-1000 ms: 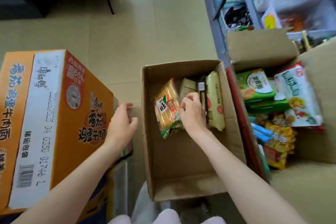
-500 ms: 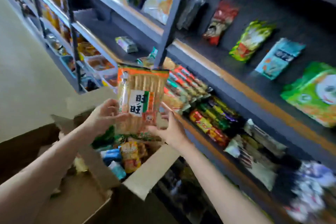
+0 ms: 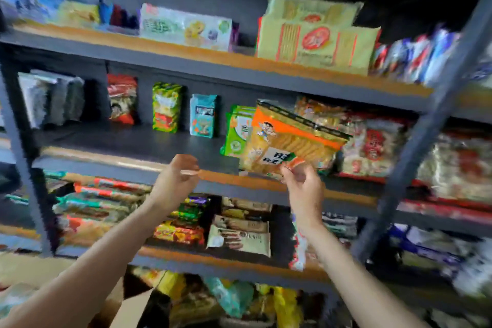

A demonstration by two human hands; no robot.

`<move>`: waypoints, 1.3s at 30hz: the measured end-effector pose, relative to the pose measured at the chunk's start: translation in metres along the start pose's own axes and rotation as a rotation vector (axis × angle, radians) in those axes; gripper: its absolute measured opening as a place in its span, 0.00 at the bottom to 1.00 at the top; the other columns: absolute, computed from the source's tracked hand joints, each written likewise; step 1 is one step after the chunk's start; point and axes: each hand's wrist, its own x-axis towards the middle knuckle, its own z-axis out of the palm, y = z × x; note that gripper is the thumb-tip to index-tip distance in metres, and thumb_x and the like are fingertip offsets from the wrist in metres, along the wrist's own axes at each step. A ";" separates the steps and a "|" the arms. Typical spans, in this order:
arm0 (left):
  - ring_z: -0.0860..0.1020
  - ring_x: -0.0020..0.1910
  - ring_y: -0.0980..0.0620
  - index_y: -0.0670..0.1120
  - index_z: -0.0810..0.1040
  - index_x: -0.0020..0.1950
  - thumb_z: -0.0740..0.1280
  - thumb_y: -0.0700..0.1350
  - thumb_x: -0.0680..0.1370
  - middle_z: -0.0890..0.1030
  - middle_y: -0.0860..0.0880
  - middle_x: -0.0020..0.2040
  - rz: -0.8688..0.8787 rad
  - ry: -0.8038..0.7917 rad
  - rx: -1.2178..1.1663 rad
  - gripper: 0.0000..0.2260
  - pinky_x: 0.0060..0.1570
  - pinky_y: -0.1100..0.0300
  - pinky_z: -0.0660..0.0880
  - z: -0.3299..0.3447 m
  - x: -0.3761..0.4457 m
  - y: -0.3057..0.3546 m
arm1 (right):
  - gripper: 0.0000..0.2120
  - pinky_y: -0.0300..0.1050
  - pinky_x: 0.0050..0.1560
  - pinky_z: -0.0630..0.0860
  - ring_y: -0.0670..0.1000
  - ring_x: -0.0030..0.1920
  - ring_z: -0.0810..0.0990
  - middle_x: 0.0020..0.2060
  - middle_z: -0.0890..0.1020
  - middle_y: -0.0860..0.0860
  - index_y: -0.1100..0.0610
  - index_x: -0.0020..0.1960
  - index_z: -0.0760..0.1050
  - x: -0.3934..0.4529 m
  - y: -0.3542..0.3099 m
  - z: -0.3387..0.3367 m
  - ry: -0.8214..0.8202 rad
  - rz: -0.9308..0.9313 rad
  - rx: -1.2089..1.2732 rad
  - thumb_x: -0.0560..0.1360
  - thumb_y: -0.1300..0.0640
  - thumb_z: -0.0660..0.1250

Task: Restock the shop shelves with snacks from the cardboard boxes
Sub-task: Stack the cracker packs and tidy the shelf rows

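Your orange cracker bag tilts on the shelf. Your right hand pinches its corner; your left hand hangs loosely curled, holding nothing.

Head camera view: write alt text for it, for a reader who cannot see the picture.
A person's right hand pinches the bottom edge of an orange rice cracker pack, holding it tilted at the middle shelf of a dark metal shop rack. The left hand hangs beside it with curled fingers, holding nothing. Other snack packets fill the shelves above and below.
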 end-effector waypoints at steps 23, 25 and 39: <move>0.77 0.54 0.51 0.49 0.67 0.61 0.65 0.45 0.75 0.76 0.50 0.58 0.063 -0.457 0.220 0.16 0.50 0.56 0.76 0.228 0.088 0.064 | 0.25 0.42 0.49 0.76 0.52 0.54 0.78 0.56 0.79 0.53 0.57 0.69 0.64 0.147 0.118 -0.063 -0.229 0.128 -0.452 0.76 0.50 0.66; 0.76 0.56 0.47 0.49 0.66 0.63 0.65 0.51 0.73 0.74 0.48 0.60 0.024 -0.442 0.297 0.20 0.55 0.50 0.73 0.241 0.103 0.060 | 0.23 0.41 0.45 0.75 0.53 0.53 0.79 0.54 0.78 0.52 0.58 0.67 0.64 0.166 0.123 -0.059 -0.282 0.157 -0.483 0.76 0.50 0.66; 0.73 0.53 0.42 0.44 0.73 0.57 0.53 0.46 0.67 0.75 0.44 0.52 0.154 0.205 0.472 0.21 0.49 0.49 0.69 0.124 0.020 0.015 | 0.21 0.61 0.53 0.71 0.66 0.55 0.70 0.57 0.70 0.64 0.63 0.60 0.71 0.096 0.030 0.022 -0.108 -0.606 -0.441 0.67 0.63 0.69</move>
